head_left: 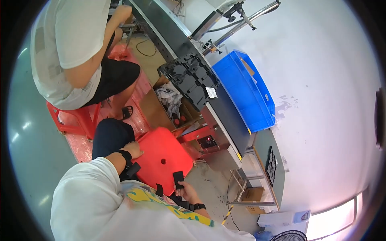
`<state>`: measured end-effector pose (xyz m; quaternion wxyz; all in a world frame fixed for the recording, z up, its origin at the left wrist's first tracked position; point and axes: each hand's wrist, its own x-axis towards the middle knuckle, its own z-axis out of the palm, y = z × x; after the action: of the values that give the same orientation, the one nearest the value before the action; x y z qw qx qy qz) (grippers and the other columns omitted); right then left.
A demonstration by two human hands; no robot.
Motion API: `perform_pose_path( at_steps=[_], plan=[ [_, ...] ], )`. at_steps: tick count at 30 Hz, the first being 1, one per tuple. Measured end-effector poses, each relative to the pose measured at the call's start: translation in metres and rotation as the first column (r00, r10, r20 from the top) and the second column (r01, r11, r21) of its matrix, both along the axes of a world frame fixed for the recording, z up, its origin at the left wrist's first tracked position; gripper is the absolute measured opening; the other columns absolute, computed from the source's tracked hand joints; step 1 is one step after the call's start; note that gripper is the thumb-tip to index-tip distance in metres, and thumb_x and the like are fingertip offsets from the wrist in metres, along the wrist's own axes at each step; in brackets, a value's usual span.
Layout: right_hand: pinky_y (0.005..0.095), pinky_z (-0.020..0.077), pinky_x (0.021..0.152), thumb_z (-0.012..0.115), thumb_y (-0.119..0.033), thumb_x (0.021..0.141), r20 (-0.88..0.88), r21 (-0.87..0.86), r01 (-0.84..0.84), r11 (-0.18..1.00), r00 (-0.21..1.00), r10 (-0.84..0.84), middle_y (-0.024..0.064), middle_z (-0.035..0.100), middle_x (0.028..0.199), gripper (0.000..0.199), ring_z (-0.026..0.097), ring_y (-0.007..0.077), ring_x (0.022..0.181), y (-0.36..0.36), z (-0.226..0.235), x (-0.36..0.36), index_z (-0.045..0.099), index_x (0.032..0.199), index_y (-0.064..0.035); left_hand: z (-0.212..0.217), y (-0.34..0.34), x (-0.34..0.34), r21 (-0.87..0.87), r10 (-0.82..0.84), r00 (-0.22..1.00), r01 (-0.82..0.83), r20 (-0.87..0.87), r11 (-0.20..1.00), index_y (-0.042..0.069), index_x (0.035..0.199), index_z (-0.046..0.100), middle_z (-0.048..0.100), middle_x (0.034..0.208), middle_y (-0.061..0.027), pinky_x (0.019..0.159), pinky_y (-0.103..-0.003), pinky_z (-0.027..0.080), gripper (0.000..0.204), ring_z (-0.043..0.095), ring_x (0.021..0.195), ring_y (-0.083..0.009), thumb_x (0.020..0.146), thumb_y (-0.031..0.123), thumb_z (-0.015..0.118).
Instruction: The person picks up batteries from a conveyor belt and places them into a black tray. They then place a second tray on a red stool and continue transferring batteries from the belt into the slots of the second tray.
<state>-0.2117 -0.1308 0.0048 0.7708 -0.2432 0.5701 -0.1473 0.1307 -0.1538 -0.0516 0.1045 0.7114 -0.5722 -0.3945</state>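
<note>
Slab (178, 180), black, pinched in my right hand (186, 191) by the stool (164, 140); left hand (134, 150) near its edge, finger spread I cannot tell

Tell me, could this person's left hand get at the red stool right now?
Probably yes: the left hand is right by the edge of the red stool, and nothing visible blocks the way.

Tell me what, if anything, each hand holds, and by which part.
The right hand holds a flat, black, rectangular object by its lower end; nothing shows held in the left hand.
</note>
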Motion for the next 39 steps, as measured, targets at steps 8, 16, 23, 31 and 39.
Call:
perform_pose_path(
  at_steps=[8, 16, 23, 31, 39],
  plan=[
    [0.0256, 0.0477, 0.052, 0.052, -0.011, 0.085, -0.367, -0.354, -0.541, 0.763, 0.830, 0.419, 0.0079, 0.063, 0.081, 0.019, 0.057, 0.0121, 0.060, -0.031, 0.166, 0.067, 0.053, 0.099, 0.0005, -0.003, -0.005, -0.007, -0.002, -0.045, 0.999, 0.045, 0.003, 0.999, -0.012, 0.114, 0.045, 0.052, 0.112, -0.0289, 0.090, -0.041, 0.044, 0.066, 0.054, 0.103, -0.0390, 0.078, 0.042, 0.059],
    [0.0215, 0.0427, 0.052, 0.056, -0.012, 0.084, -0.600, -0.698, -0.527, 0.485, 0.800, 0.005, 0.0055, 0.064, 0.075, 0.020, 0.052, 0.0057, 0.055, -0.080, 0.292, 0.135, 0.059, 0.097, 0.0024, 0.006, -0.003, 0.001, 0.070, 0.006, 0.998, -0.002, -0.057, 0.998, -0.011, 0.115, 0.045, 0.048, 0.117, -0.0281, 0.094, -0.042, 0.040, 0.063, 0.048, 0.111, -0.0382, 0.079, 0.039, 0.059],
    [0.0387, 0.0476, 0.061, 0.059, -0.023, 0.082, -0.683, -0.442, -0.896, -0.037, 0.363, -0.634, 0.0174, 0.061, 0.077, 0.028, 0.060, 0.0326, 0.068, -0.156, 0.249, 0.139, 0.060, 0.104, -0.0057, 0.045, -0.032, -0.036, -0.463, 0.104, 0.890, -0.326, -0.443, 0.824, -0.003, 0.137, 0.022, 0.031, 0.133, -0.0252, 0.102, -0.040, 0.032, 0.089, 0.033, 0.125, -0.0374, 0.077, 0.048, 0.063],
    [0.0406, 0.0479, 0.067, 0.060, -0.039, 0.082, -0.816, -0.235, -0.960, 0.155, 0.108, -0.568, 0.0181, 0.057, 0.089, 0.043, 0.060, 0.0348, 0.080, -0.133, 0.233, 0.131, 0.057, 0.108, -0.0051, 0.171, -0.098, -0.065, 0.169, 0.156, -0.383, -0.001, -0.910, 0.986, 0.010, 0.140, 0.024, 0.034, 0.138, -0.0122, 0.099, -0.045, 0.035, 0.077, 0.041, 0.122, -0.0308, 0.085, 0.063, 0.040],
    [0.0401, 0.0462, 0.073, 0.059, -0.037, 0.083, -0.840, -0.345, -0.919, 0.191, 0.212, -0.499, 0.0171, 0.056, 0.094, 0.045, 0.058, 0.0357, 0.086, -0.098, 0.227, 0.080, 0.053, 0.113, -0.0038, 0.199, -0.093, -0.100, 0.084, 0.154, -0.527, 0.155, -0.836, 0.984, 0.009, 0.129, 0.043, 0.051, 0.124, -0.0099, 0.093, -0.044, 0.045, 0.048, 0.052, 0.111, -0.0242, 0.094, 0.041, 0.041]
  ],
)
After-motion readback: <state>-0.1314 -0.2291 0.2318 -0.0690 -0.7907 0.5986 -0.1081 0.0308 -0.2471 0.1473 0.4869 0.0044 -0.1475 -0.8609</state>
